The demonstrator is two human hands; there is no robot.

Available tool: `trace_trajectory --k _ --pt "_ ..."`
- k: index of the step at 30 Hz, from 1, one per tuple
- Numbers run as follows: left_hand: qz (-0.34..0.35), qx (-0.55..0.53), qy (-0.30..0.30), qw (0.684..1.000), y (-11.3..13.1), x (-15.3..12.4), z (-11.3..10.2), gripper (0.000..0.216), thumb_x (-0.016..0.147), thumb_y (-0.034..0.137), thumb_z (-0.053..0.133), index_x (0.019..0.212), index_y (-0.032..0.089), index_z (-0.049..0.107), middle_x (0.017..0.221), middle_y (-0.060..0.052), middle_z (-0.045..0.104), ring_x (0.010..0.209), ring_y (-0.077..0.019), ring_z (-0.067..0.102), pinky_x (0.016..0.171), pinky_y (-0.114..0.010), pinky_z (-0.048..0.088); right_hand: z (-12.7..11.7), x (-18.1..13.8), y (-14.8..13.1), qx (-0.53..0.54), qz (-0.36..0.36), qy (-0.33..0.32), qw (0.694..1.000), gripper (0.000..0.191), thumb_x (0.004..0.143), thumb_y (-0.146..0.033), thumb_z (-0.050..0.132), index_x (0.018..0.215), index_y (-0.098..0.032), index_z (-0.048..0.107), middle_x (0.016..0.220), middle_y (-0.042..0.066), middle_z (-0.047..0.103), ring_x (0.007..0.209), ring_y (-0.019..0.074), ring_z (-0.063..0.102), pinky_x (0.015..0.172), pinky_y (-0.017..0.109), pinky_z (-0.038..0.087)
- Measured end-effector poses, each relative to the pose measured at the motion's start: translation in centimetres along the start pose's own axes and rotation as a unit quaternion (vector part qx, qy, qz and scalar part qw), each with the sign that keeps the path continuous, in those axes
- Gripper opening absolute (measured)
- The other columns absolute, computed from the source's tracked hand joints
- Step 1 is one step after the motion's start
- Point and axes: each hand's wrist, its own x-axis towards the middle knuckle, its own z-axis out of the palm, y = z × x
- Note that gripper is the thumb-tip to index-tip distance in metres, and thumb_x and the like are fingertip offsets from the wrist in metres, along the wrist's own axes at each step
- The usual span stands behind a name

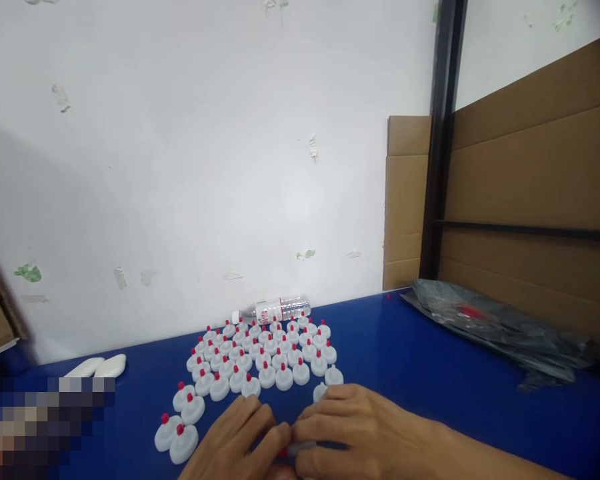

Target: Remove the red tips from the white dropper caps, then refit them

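One whitish piece [305, 449] in right hand [345, 423], fingers clamped on it; left hand [240, 437], nine o'clock, grip unclear; red-tipped caps [283, 380], eleven o'clock.

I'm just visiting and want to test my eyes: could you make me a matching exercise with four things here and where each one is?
Things
1. Clear bottle
2. Left hand and right hand
3. Grey plastic bag
4. White caps, mostly red-tipped

Places
A. Close together at the bottom edge of the view
B. Clustered on the middle of the blue table
C. On its side, along the foot of the white wall
D. At the right, beside the large cardboard

Pairs: 1-C, 2-A, 3-D, 4-B
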Motion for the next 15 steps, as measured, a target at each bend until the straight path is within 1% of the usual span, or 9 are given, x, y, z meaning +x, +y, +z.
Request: trace_trajectory --k 3,4,7,9,12,14,15 --pt "-0.006 0.004 -0.026 1.0 0.0 0.0 0.0 0.034 0.111 0.044 0.031 0.098 0.022 0.054 0.076 0.0 0.067 0.067 -0.0173 0.061 0.062 -0.026 0.05 0.2 0.0 -0.1 0.001 0.004 0.002 1.0 0.025 0.112 -0.031 0.038 0.106 -0.021 0.06 0.101 -0.001 0.074 0.079 0.0101 0.065 0.063 0.028 0.044" --pt "-0.006 0.007 -0.025 1.0 0.0 -0.1 0.2 0.035 0.111 0.043 0.031 0.097 0.022 0.054 0.076 0.0 0.067 0.067 -0.0172 0.061 0.062 -0.026 0.049 0.3 0.0 -0.1 0.003 0.005 0.004 1.0 0.026 0.113 -0.031 0.037 0.106 -0.021 0.06 0.1 -0.001 0.074 0.08 0.01 0.065 0.063 0.028 0.044" --pt "0.004 0.019 -0.01 1.0 0.0 -0.5 0.6 0.037 0.113 0.035 0.028 0.088 0.023 0.053 0.071 0.001 0.064 0.063 -0.0171 0.058 0.06 -0.027 0.046 0.6 -0.1 -0.2 0.014 0.008 0.014 1.0 0.026 0.114 -0.032 0.034 0.109 -0.021 0.058 0.102 -0.002 0.074 0.086 0.0098 0.067 0.069 0.026 0.045" --pt "0.011 0.012 -0.011 1.0 -0.1 -0.6 0.9 0.039 0.113 0.03 0.027 0.083 0.023 0.053 0.069 0.0 0.063 0.063 -0.0173 0.056 0.059 -0.028 0.044 0.7 -0.3 -0.2 0.021 0.013 0.016 1.0 0.025 0.114 -0.033 0.034 0.113 -0.022 0.057 0.105 -0.002 0.074 0.089 0.0099 0.067 0.073 0.026 0.046" --pt "0.013 -0.048 -0.021 0.999 -0.3 -0.5 1.1 0.043 0.112 0.027 0.027 0.078 0.023 0.052 0.066 0.0 0.062 0.064 -0.017 0.056 0.059 -0.028 0.043 0.6 -0.4 -0.2 0.025 0.011 0.001 1.0 0.023 0.114 -0.031 0.034 0.115 -0.022 0.056 0.107 -0.002 0.073 0.087 0.0103 0.066 0.076 0.025 0.047" --pt "0.002 -0.123 -0.022 0.992 -0.4 -0.5 1.2 0.048 0.113 0.031 0.022 0.074 0.023 0.049 0.062 0.001 0.06 0.063 -0.0164 0.055 0.057 -0.027 0.043 0.5 -0.5 -0.2 0.021 0.004 -0.003 1.0 0.023 0.113 -0.028 0.035 0.113 -0.023 0.057 0.108 -0.002 0.072 0.085 0.0107 0.065 0.075 0.025 0.047" --pt "-0.015 -0.161 -0.023 0.987 -0.4 -0.6 1.3 0.05 0.113 0.036 0.021 0.073 0.024 0.049 0.062 0.001 0.059 0.062 -0.0163 0.054 0.058 -0.027 0.043 0.5 -0.5 -0.2 0.018 0.0 0.0 1.0 0.023 0.113 -0.027 0.036 0.112 -0.023 0.058 0.11 -0.001 0.072 0.084 0.0109 0.065 0.074 0.025 0.048"
